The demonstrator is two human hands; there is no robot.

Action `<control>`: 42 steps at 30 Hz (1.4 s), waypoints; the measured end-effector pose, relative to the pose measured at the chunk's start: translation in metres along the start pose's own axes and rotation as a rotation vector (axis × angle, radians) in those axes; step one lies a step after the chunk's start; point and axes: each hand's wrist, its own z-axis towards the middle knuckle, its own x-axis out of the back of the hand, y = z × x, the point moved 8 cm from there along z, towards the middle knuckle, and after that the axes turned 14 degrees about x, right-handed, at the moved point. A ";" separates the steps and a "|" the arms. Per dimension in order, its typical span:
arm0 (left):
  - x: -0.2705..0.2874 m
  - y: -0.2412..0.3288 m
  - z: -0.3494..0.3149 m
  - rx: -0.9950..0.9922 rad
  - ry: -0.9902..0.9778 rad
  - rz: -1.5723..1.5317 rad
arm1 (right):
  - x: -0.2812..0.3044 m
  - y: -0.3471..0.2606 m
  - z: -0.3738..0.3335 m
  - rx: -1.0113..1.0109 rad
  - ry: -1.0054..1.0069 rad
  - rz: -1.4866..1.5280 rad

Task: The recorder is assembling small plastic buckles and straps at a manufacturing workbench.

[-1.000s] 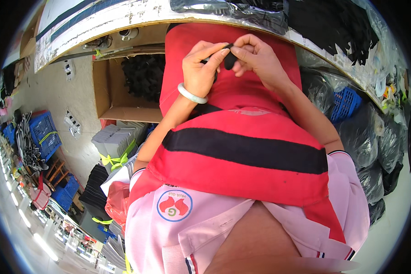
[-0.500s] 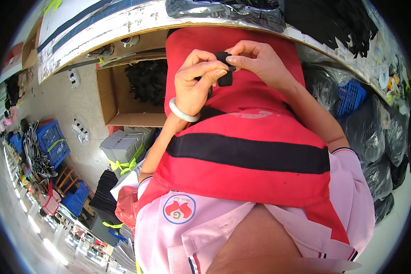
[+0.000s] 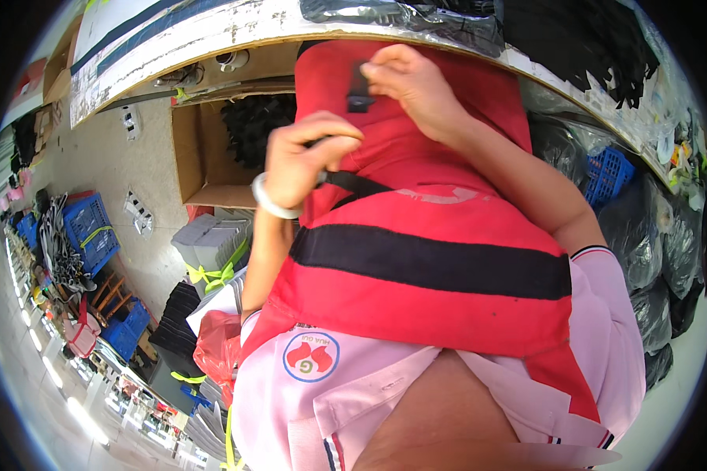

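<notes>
Pinching a black piece at upper centre of the frame, between thumb and fingertips of the right hand, with the tips drawn together. Seen below and to the left of that grip, in front of the red apron, slightly blurred and well apart from the left hand

Lower and farther left in the frame with the left hand: fingers curled, thumb and forefinger near each other in a loose pinch. Dark between them, but too blurred to tell whether gripping anything. Worn round the left wrist, a pale bracelet

Across the top of the frame, a worn white bench, bearing plastic wrap at top centre and a heap of black material at upper right. Under the bench edge, left of the apron, an open carton with black pieces inside

At the right of the frame, a blue basket beside dark plastic bags. At left of centre, a grey stack with a lime tie, above a red bag. Farther left, near the rim, a blue crate
</notes>
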 end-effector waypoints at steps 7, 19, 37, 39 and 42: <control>0.093 0.006 -0.025 -0.218 0.294 -0.582 | -0.074 0.043 -0.034 -0.134 -0.658 -0.354; 0.006 -0.045 0.039 -0.096 0.267 -0.491 | -0.035 0.016 -0.025 -0.292 -0.446 -0.361; -0.053 -0.078 0.049 0.350 -0.564 -0.956 | 0.006 -0.100 -0.037 0.615 -0.466 -1.019; -0.041 -0.076 0.055 0.365 -0.385 -1.253 | 0.046 -0.136 -0.029 0.612 -0.146 -1.076; -0.035 -0.085 0.054 0.509 -0.108 -1.268 | 0.109 -0.186 -0.015 0.777 0.120 -1.445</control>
